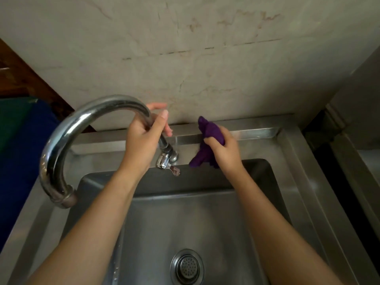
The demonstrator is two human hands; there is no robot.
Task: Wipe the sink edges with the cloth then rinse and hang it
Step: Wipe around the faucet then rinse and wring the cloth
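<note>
Two hands are seen over the steel sink (304, 182). The curved faucet (67, 128) is gripped by the left hand (144, 138), fingers wrapped round its neck just above the base. A crumpled purple cloth (209, 130) is clutched in the right hand (224, 149) at the sink's back edge, just right of the faucet base. A drain strainer (187, 266) is set in the basin floor.

Sink (292, 182): brushed steel, dull satin sheen, basin smudged. Tap (67, 128) arching over its left rim: polished chrome, glossy, mirror reflections. Drain strainer (187, 267) in sink bottom: shiny perforated metal. Cloth (207, 136) at sink's back ledge: soft purple fabric, matt, crumpled. Wall (185, 48) behind sink: matt stone-like slab, stained, cracked.
</note>
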